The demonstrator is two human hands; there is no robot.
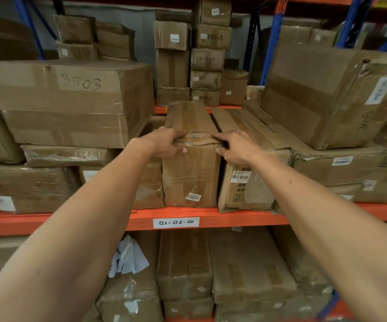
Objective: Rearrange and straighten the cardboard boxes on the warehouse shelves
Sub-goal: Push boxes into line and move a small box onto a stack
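Observation:
A long narrow cardboard box (pixel 191 175) stands end-on at the middle of the orange shelf (pixel 234 218), its taped front face flush with the shelf edge. My left hand (pixel 167 142) grips its top left front corner, fingers over the top and thumb on the front face. My right hand (pixel 236 147) holds the top right front corner, fingers reaching into the gap beside the neighbouring flat box (pixel 245 189). Both arms are stretched forward.
A big box marked 3503 (pixel 71 101) is stacked at the left and a large tilted box (pixel 331 94) sits on flat boxes at the right. Small boxes (pixel 207 59) are piled at the back. The lower shelf holds more boxes and a crumpled white paper (pixel 127 256). A label reads B1-02-01 (pixel 176 222).

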